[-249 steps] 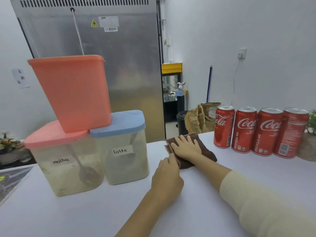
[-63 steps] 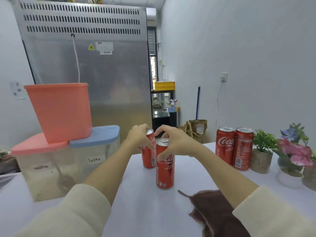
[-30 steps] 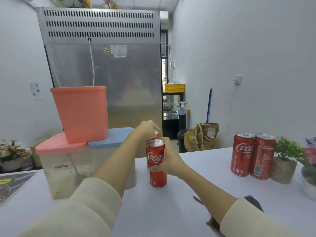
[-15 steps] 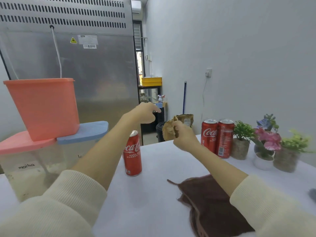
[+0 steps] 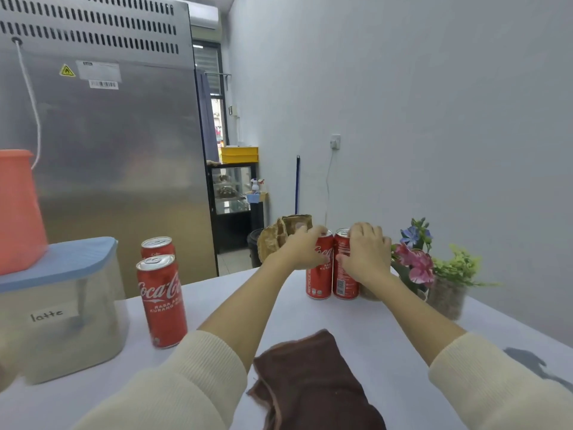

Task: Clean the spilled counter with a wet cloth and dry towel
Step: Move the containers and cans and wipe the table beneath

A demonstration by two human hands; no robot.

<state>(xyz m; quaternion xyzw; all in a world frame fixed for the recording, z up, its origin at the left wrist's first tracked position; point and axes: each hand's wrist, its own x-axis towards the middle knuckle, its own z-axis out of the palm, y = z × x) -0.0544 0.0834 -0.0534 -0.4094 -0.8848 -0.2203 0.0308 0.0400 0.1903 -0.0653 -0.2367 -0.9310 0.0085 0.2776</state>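
1. The brown cloth (image 5: 313,386) lay crumpled on the white bench (image 5: 356,330) at the near edge, between the 2 forearms, touched by neither hand.
2. The left hand (image 5: 302,251) gripped can 3 (image 5: 319,274) at the far side of the bench, its fingers (image 5: 313,232) curled over the can's top and left flank.
3. The right hand (image 5: 366,252) gripped can 4 (image 5: 342,274), fingers clamped round its upper part.
4. Cans 3 and 4 stood upright, side by side and touching.
5. Both sleeves (image 5: 173,389) were cream knit, pushed up to mid-forearm.
6. Just right of can 4 stood small potted flowers (image 5: 415,262) in blue, pink and yellow-green, partly hidden behind the right hand.
7. At the bench's left stood can 1 (image 5: 162,301), upright, with can 2 (image 5: 156,246) just behind it.
8. Further left sat a tub (image 5: 62,308) labelled "latte" with a blue lid, and an orange bin (image 5: 17,209) rested on that lid.
9. A dark grey patch (image 5: 527,361) showed on the bench near the right edge; whether it was a spill or a cloth could not be told.
10. Behind the bench rose a steel fridge (image 5: 108,150).
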